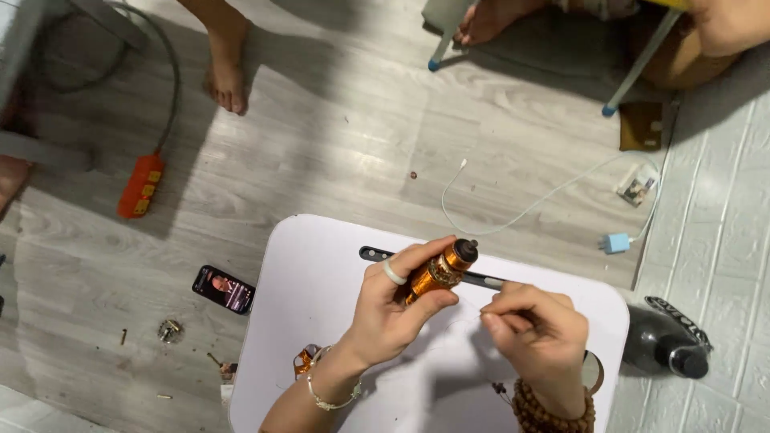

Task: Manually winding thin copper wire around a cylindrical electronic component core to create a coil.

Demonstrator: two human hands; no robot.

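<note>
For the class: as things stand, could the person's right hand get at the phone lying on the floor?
Probably not easily: the phone lies left of the white table, beyond the left hand; the right hand is pinching something.

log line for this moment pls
left hand: grips orange cylinder | right hand: pinched beside it, contents unclear | surface: white table | nearby: phone on floor

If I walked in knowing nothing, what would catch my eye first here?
First, the shiny orange cylinder gripped in the left hand over the white table, with the right hand pinching something too thin to make out beside it. Next, the orange power strip on the grey floor at left, and the black bottle at right.
</note>
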